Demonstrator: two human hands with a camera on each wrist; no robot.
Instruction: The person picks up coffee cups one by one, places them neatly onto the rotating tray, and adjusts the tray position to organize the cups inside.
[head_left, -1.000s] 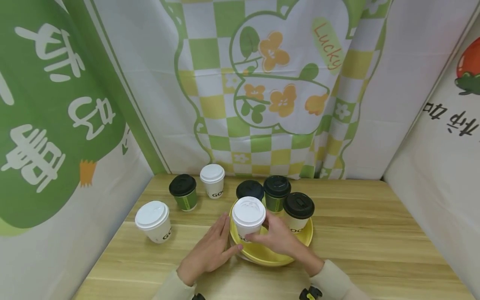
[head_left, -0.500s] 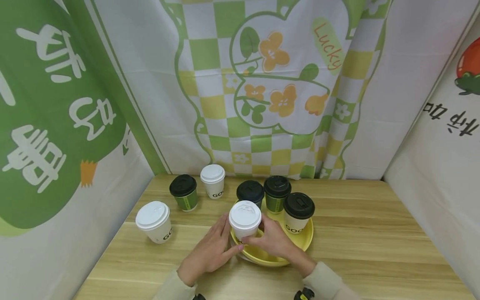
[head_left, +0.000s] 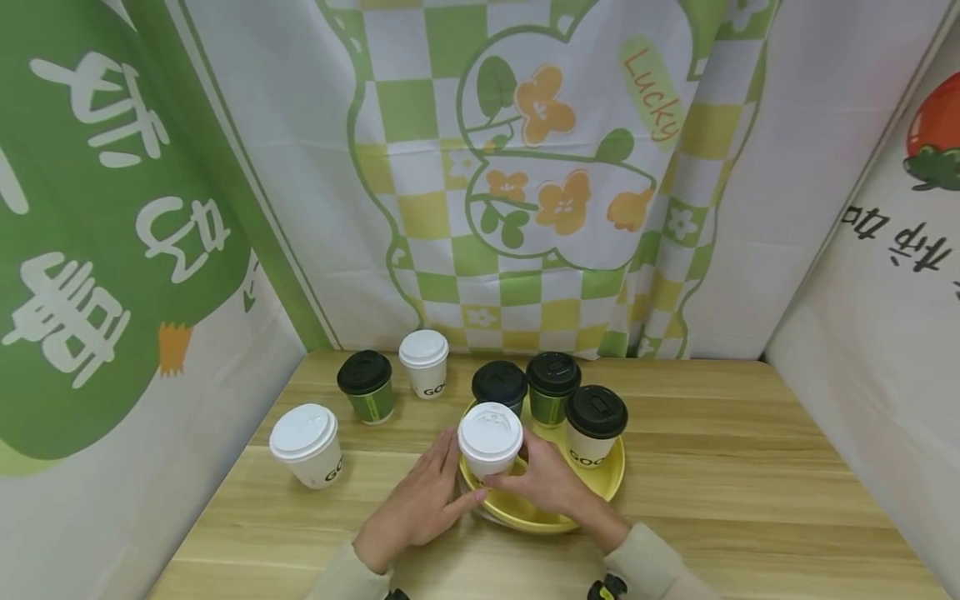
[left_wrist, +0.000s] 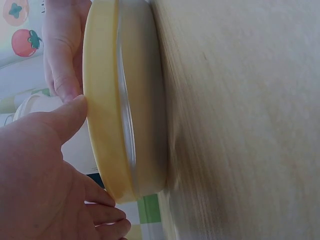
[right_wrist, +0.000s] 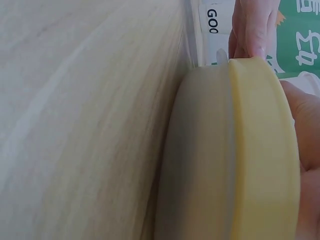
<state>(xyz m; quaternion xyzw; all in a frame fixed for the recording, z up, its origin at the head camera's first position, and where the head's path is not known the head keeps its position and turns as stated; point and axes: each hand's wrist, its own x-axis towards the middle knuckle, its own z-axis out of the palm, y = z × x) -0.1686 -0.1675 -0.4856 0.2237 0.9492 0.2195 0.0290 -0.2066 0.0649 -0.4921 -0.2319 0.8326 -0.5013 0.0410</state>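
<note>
White-lidded and upright, the paper cup [head_left: 490, 442] is gripped by the curled right hand [head_left: 550, 485] at the near-left edge of the round yellow tray [head_left: 600, 485], whose rim is touched by the flat, straight-fingered left hand [head_left: 420, 503].

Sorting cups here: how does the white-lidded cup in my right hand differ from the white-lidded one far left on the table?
The held cup sits in the yellow tray, gripped by the right hand. The far-left cup stands untouched on the bare table, away from the tray. Both have white lids and black lettering.
</note>
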